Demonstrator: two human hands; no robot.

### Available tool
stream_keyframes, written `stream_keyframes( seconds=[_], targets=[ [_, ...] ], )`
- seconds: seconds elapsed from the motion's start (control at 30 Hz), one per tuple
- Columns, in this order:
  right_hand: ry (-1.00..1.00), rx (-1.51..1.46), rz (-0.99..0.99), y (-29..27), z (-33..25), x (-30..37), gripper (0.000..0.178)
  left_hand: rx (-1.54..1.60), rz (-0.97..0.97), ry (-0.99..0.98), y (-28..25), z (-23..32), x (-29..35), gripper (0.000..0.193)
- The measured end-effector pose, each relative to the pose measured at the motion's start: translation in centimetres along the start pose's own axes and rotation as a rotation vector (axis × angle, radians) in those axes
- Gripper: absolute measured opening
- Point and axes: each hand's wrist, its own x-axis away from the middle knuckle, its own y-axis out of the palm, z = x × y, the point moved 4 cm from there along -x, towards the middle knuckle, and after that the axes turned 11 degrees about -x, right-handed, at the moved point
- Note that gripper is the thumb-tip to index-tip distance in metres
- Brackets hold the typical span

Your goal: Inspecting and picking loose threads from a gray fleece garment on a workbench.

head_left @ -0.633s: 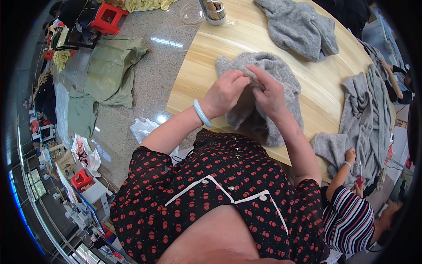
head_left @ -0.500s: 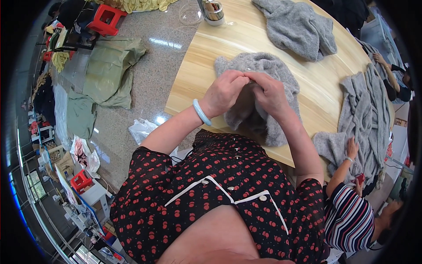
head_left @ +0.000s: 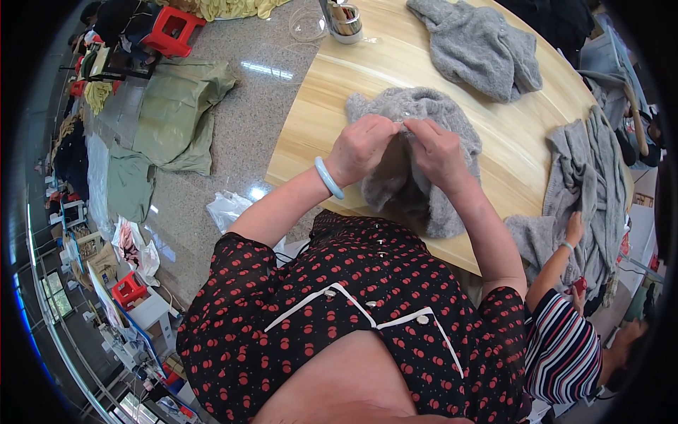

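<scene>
A fuzzy grey knit sweater (head_left: 453, 134) lies bunched on the wooden table in front of me, its darker inner side showing between my arms. Small shiny spots, perhaps buttons, dot its upper part just beyond my fingers. My left hand (head_left: 362, 147), below which a pale bangle (head_left: 328, 178) circles the wrist, pinches the sweater's edge. Right beside it, my right hand (head_left: 435, 150) is closed on the same edge, thumb and forefinger together. The fingertips of both hands almost meet, and they hide whatever small detail lies between them.
Another grey sweater (head_left: 487, 49) lies farther back on the table (head_left: 321, 106). A cup of tools (head_left: 345, 25) stands at its far left edge. To the right, a co-worker's hand (head_left: 573, 230) touches more grey knitwear (head_left: 600, 177). Green cloth (head_left: 173, 120) covers floor at left.
My fingertips have shifted slightly along the sweater's edge, with a small gap now between them. At right, the co-worker's hand has moved a little farther up the knitwear.
</scene>
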Motion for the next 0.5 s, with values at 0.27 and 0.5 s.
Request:
stream_keyframes(
  seconds=[0.27, 0.5],
  targets=[
    [-0.002, 0.008, 0.154, 0.8, 0.7, 0.3, 0.021, -0.073, 0.21, -0.177, 1.4, 1.2, 0.7, 0.017],
    [0.033, -0.054, 0.249, 0.3, 1.1, 1.2, 0.024, 0.477, -0.128, -0.776, 1.9, -0.9, 1.5, 0.015]
  ],
)
